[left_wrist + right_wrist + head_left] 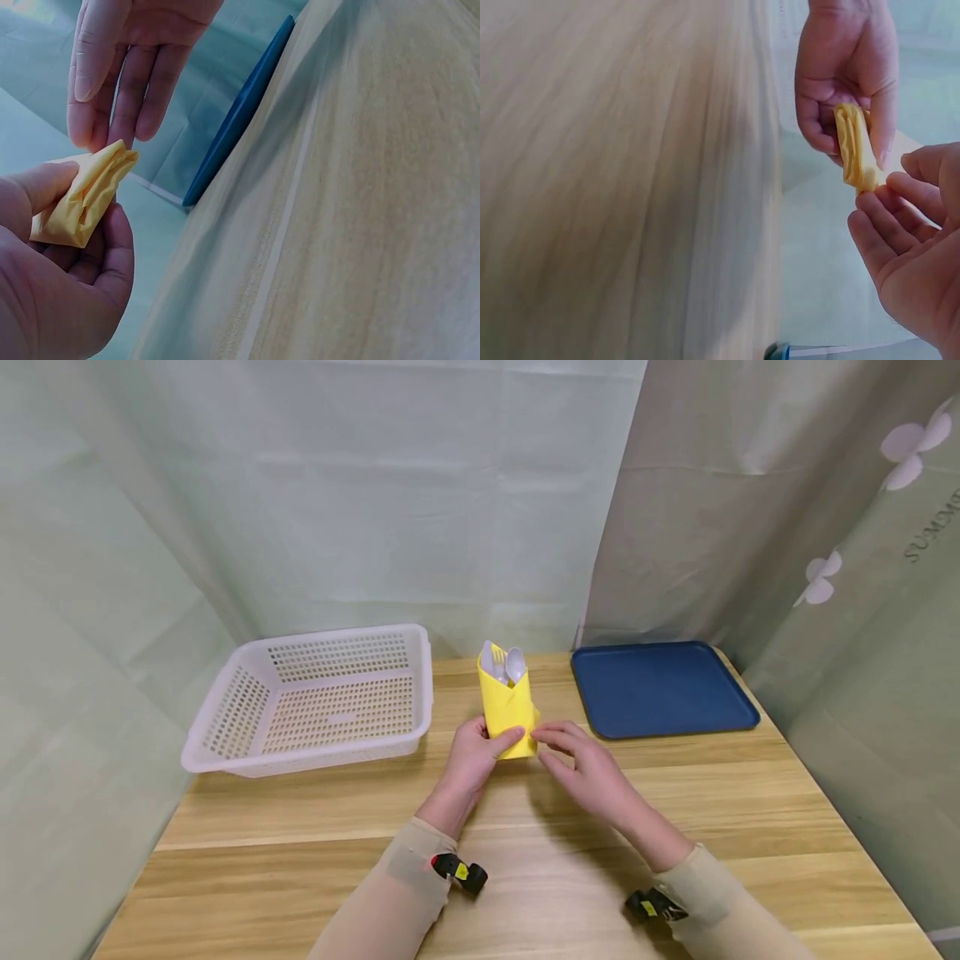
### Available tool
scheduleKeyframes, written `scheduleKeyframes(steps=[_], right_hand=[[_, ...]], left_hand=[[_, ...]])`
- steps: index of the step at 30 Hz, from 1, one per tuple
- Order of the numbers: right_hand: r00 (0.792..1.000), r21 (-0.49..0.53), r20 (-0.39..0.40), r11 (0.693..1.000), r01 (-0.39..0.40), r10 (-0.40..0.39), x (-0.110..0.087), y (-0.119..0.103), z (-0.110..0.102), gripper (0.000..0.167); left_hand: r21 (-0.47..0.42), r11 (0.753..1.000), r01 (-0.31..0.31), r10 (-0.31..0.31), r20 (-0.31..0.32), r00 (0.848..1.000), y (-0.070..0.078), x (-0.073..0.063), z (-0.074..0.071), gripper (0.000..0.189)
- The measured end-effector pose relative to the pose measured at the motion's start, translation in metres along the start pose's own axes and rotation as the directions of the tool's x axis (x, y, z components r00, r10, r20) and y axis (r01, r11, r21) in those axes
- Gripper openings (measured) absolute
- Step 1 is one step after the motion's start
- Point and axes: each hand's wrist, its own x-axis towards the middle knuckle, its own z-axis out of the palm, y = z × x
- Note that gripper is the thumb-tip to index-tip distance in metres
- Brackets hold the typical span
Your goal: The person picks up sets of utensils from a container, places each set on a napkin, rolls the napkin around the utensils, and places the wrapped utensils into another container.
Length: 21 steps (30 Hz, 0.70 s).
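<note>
A folded yellow napkin [504,708] stands upright above the table as a pocket. Out of its top stick a pale knife [487,658], a fork [499,663] and a spoon [515,665]. My left hand [471,753] grips the lower part, thumb across the front and fingers behind. My right hand [587,770] is at the napkin's right edge, its fingertips touching the side with the fingers fairly straight. Both wrist views show the folded layers at the bottom end of the napkin [86,199]; the cutlery is hidden there.
On the left of the wooden table [300,877] stands a white perforated plastic basket [420,710]. A dark blue tray [663,689] lies at the back right. Pale curtains [420,493] hang behind and at both sides.
</note>
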Motion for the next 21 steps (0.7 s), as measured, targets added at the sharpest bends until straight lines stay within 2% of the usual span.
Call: scheduleKeyframes(steps=[3, 9, 16, 21], right_hand=[[0.998, 0.091, -0.009, 0.994, -0.054, 0.055, 0.004, -0.001, 0.000, 0.030], [0.993, 0.184, -0.024, 0.977, -0.111, 0.117, 0.008, -0.002, 0.000, 0.027], [0.980, 0.302, -0.012, 0.935, -0.186, 0.199, 0.012, -0.001, 0.001, 0.030], [0.975, 0.349, -0.005, 0.914, -0.208, 0.224, 0.013, 0.001, 0.004, 0.034]], left_hand=[[-0.008, 1.000, -0.006, 0.006, -0.009, 1.000, 0.000, 0.001, 0.000, 0.036], [-0.020, 1.000, -0.001, 0.001, -0.001, 1.000, 0.003, 0.001, -0.002, 0.036], [-0.024, 1.000, -0.020, 0.020, 0.002, 1.000, 0.005, 0.000, -0.003, 0.036], [-0.022, 1.000, -0.017, 0.017, 0.003, 1.000, 0.005, 0.000, -0.004, 0.036]])
